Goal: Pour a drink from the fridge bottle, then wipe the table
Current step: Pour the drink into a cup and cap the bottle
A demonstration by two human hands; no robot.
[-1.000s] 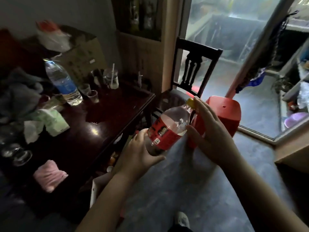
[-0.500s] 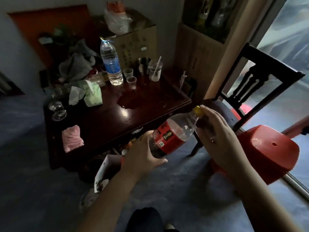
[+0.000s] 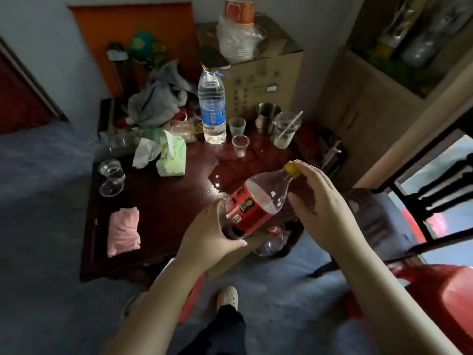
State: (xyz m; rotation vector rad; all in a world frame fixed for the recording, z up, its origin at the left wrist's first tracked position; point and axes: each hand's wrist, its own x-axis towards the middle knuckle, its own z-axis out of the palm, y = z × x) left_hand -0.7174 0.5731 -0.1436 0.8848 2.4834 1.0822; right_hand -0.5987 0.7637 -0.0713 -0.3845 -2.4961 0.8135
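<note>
Uncapping step. Left hand (image 3: 212, 234) wraps tilted bottle (image 3: 253, 206) at base. Right hand (image 3: 325, 213): fingers (image 3: 307, 172) nearly straight, tips touching yellow cap (image 3: 291, 168), no grip. Next: pinch cap, twist off.

the dark wooden table (image 3: 163, 208) is shining glossy; the clear plastic red-labelled bottle (image 3: 258, 201) is glinting smooth; the folded pink cloth (image 3: 124, 230) by the table's near left corner is looking matt.
</note>
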